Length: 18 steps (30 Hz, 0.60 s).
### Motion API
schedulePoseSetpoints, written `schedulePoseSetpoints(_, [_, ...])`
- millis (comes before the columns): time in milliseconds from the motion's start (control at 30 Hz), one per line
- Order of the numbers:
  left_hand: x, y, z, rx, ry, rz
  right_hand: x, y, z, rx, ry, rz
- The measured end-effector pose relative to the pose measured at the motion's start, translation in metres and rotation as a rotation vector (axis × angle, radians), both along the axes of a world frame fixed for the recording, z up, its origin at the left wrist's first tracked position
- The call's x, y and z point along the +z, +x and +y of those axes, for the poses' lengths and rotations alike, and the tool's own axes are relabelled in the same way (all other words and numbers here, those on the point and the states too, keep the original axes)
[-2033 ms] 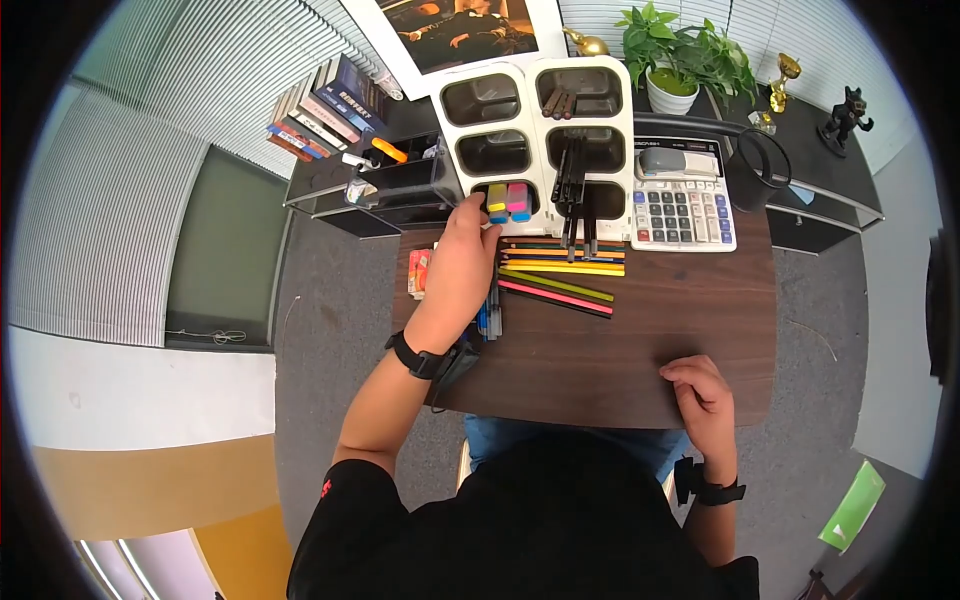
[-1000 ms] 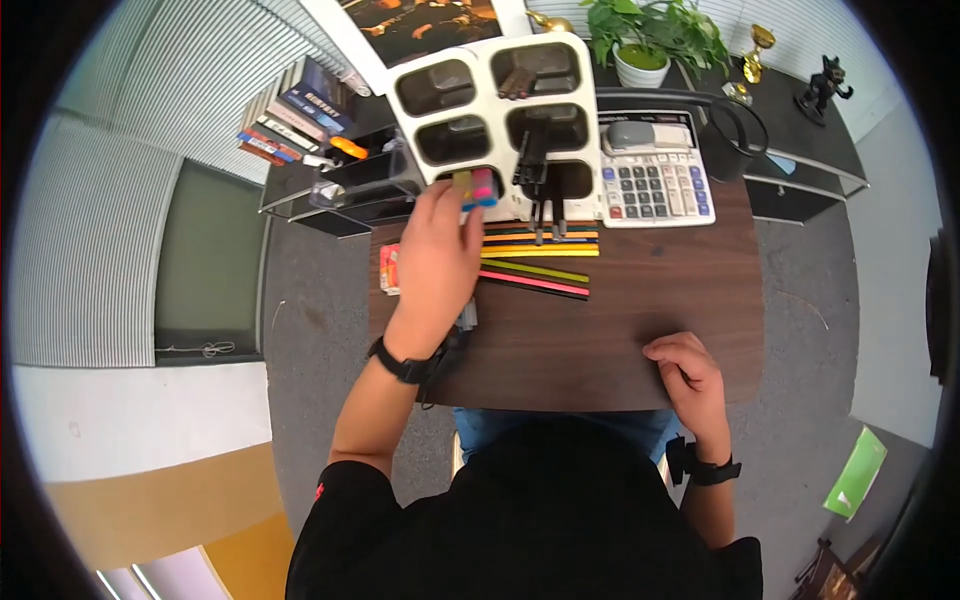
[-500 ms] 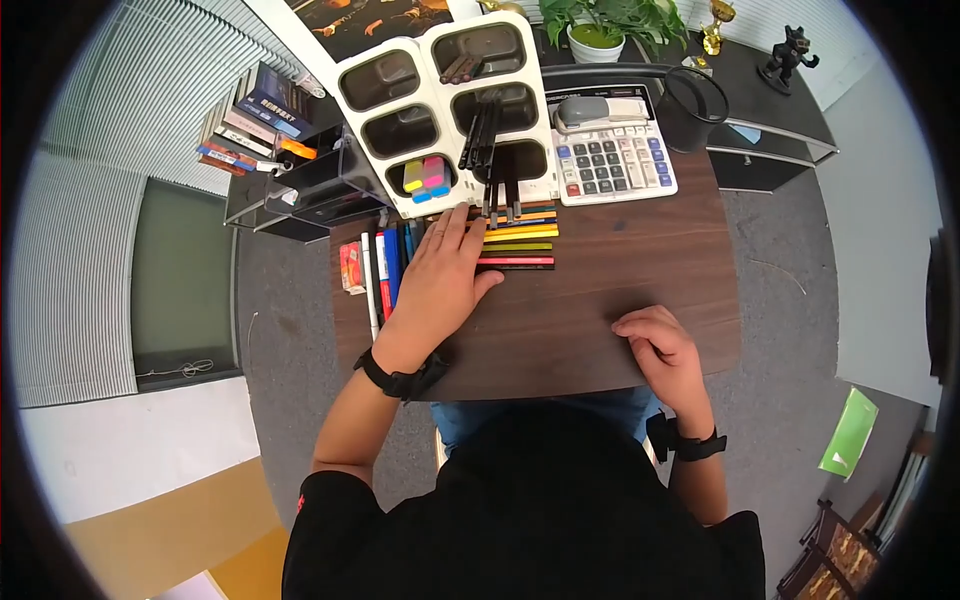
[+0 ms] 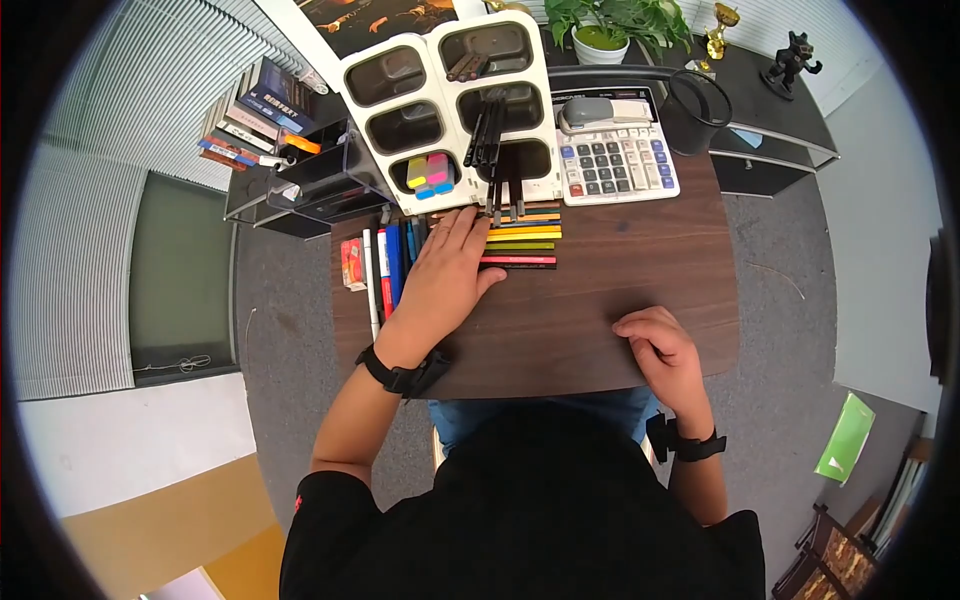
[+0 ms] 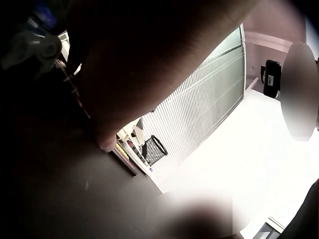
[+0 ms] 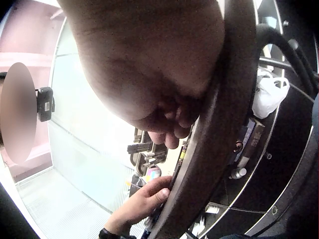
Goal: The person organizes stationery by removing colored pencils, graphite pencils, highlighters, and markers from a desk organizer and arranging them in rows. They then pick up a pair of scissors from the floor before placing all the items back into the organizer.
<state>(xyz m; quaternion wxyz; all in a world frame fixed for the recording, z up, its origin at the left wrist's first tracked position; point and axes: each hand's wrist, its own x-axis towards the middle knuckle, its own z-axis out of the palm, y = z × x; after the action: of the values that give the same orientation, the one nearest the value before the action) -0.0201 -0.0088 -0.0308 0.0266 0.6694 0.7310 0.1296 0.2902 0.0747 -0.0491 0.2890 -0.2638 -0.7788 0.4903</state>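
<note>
In the head view, the left hand [image 4: 445, 285] lies palm down over the left ends of the coloured pencils [image 4: 525, 234], fingers extended, just below the white organizer [image 4: 455, 140]. Its fingers cover part of the pencils; whether it presses them cannot be told. Yellow, pink and blue highlighters [image 4: 431, 175] sit in the organizer's lower left compartment. Pens and markers [image 4: 385, 275] lie left of that hand. The right hand [image 4: 668, 355] rests near the table's front right, fingers loosely curled, holding nothing. The right wrist view shows its curled fingers [image 6: 169, 134] at the table edge.
A calculator [image 4: 618, 160] with a grey stapler lies right of the organizer, beside a black mesh cup [image 4: 694, 110]. Black pens [image 4: 488, 130] stand in the organizer. A red-patterned box [image 4: 353, 264] lies at the table's left; books [image 4: 262, 105] stand behind it.
The left hand has left the highlighters in the lower left compartment and come down onto the pencils, its fingers now straighter. The right hand keeps its place on the table. The head view has shifted.
</note>
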Motion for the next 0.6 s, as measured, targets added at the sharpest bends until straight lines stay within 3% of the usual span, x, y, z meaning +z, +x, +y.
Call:
schedulePoseSetpoints(100, [0.009, 0.002, 0.001, 0.014, -0.073, -0.029, -0.001, 0.000, -0.001, -0.002, 0.007, -0.005])
schedulePoseSetpoints(400, [0.014, -0.006, 0.008, -0.094, 0.011, -0.041, 0.000, -0.001, -0.002, -0.003, 0.026, -0.006])
schedulePoseSetpoints(600, [0.030, 0.002, 0.013, -0.214, -0.205, -0.111, -0.001, -0.002, -0.003, -0.011, 0.035, -0.010])
